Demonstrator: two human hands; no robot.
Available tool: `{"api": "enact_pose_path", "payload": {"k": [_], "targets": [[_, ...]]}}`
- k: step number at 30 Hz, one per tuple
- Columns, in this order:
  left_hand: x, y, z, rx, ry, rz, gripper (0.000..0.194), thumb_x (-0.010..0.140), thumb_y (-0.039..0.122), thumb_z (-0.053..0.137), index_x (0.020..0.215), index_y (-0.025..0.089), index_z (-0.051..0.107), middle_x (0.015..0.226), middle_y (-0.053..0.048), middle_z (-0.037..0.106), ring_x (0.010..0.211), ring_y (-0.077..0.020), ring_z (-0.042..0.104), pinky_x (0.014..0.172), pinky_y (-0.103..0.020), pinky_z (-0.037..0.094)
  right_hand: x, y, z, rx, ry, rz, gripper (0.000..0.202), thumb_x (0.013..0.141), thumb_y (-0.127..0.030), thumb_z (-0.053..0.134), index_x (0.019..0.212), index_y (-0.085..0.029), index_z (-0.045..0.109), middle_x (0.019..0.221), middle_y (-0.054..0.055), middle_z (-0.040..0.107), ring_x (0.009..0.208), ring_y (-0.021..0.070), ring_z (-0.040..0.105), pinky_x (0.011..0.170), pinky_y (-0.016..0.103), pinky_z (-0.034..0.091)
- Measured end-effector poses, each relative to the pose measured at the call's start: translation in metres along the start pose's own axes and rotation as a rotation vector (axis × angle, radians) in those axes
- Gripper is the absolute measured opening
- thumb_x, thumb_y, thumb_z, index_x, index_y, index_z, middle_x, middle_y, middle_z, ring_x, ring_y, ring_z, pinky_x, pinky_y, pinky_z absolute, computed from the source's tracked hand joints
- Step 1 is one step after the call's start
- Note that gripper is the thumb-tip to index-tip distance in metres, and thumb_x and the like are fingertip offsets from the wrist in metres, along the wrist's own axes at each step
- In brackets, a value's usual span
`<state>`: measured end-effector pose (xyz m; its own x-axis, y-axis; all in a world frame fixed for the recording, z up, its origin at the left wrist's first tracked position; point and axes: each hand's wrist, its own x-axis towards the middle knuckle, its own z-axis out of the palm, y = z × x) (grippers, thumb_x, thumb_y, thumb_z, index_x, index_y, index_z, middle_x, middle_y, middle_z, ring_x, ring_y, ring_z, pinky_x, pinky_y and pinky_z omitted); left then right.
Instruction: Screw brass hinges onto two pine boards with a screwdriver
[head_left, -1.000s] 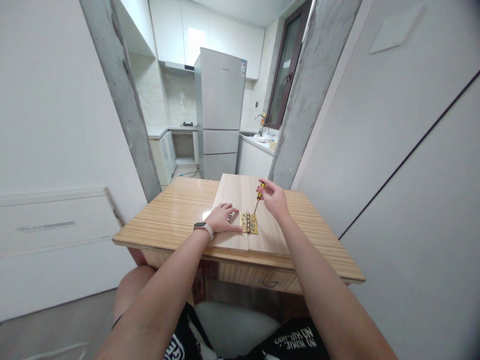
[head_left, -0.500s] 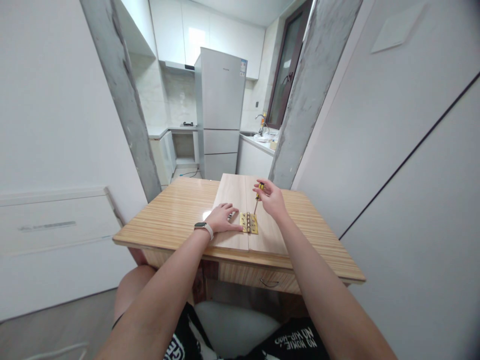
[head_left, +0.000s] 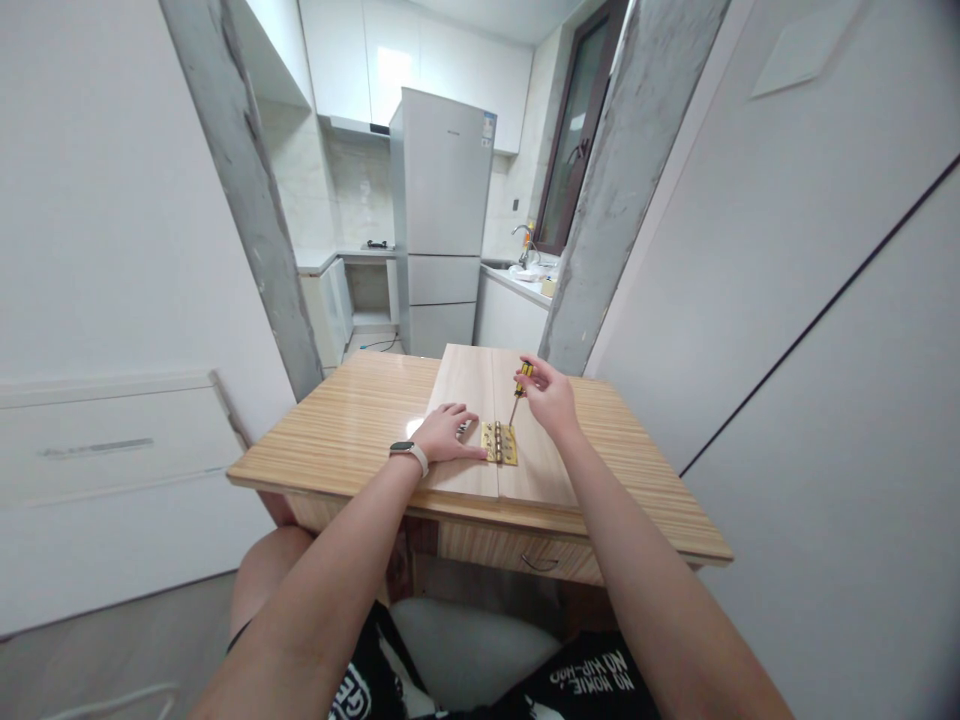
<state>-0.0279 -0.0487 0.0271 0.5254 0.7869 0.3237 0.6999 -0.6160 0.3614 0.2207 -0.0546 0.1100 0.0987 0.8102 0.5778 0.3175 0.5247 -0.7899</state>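
A brass hinge (head_left: 499,444) lies unfolded across the seam of two pale wooden boards (head_left: 469,385). My left hand (head_left: 444,434) rests on the left board with fingers spread, its thumb reaching the hinge's left leaf. Some small dark pieces show partly under its fingers, too small to name. In my right hand (head_left: 552,400) is a screwdriver (head_left: 523,378) with a yellow and black handle, gripped from above. Its shaft slants down and its tip meets the upper part of the hinge's right leaf. Screws at the tip cannot be made out.
The boards lie on a wood-grain table (head_left: 352,420) with a drawer (head_left: 525,555) at the front. Beyond stand a fridge (head_left: 446,190) and a sink counter (head_left: 514,300). White panels and walls flank both sides.
Both hands keep nearly the same places. The right hand with the screwdriver has shifted very slightly right, and its fingers have turned a little on the handle.
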Motion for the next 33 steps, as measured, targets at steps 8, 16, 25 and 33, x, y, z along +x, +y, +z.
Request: {"api": "enact_pose_path", "payload": {"k": [8, 16, 25, 33], "targets": [[0.0, 0.001, 0.0, -0.003, 0.006, -0.004, 0.095, 0.065, 0.091, 0.072, 0.136, 0.028, 0.068, 0.151, -0.012, 0.057, 0.143, -0.0369, 0.048, 0.123, -0.05, 0.037, -0.003, -0.007, 0.004, -0.082, 0.027, -0.037, 0.039, 0.083, -0.05, 0.074, 0.111, -0.024, 0.067, 0.108, 0.009, 0.074, 0.09, 0.0238, 0.072, 0.067, 0.034, 0.062], [-0.001, 0.004, -0.003, -0.003, 0.003, -0.006, 0.096, 0.065, 0.093, 0.07, 0.135, 0.028, 0.069, 0.15, -0.013, 0.058, 0.143, -0.0376, 0.048, 0.122, -0.05, 0.038, -0.001, -0.004, 0.003, 0.097, -0.109, 0.011, 0.044, 0.087, -0.046, 0.068, 0.126, -0.026, 0.065, 0.108, 0.008, 0.072, 0.098, 0.024, 0.072, 0.066, 0.031, 0.061], [-0.001, 0.001, -0.001, -0.004, 0.004, -0.007, 0.096, 0.064, 0.092, 0.072, 0.135, 0.028, 0.069, 0.151, -0.013, 0.057, 0.144, -0.0375, 0.047, 0.123, -0.05, 0.037, 0.001, 0.003, -0.009, 0.155, -0.195, 0.015, 0.05, 0.09, -0.042, 0.062, 0.137, -0.024, 0.063, 0.118, 0.011, 0.071, 0.105, 0.0255, 0.071, 0.069, 0.034, 0.06], [0.001, -0.001, 0.001, 0.006, 0.001, 0.0, 0.096, 0.064, 0.092, 0.071, 0.136, 0.028, 0.068, 0.151, -0.012, 0.057, 0.144, -0.0367, 0.047, 0.122, -0.049, 0.038, -0.003, -0.001, -0.007, -0.059, 0.014, -0.038, 0.043, 0.085, -0.04, 0.071, 0.124, -0.021, 0.072, 0.102, 0.009, 0.077, 0.09, 0.0245, 0.073, 0.078, 0.039, 0.062]]}}
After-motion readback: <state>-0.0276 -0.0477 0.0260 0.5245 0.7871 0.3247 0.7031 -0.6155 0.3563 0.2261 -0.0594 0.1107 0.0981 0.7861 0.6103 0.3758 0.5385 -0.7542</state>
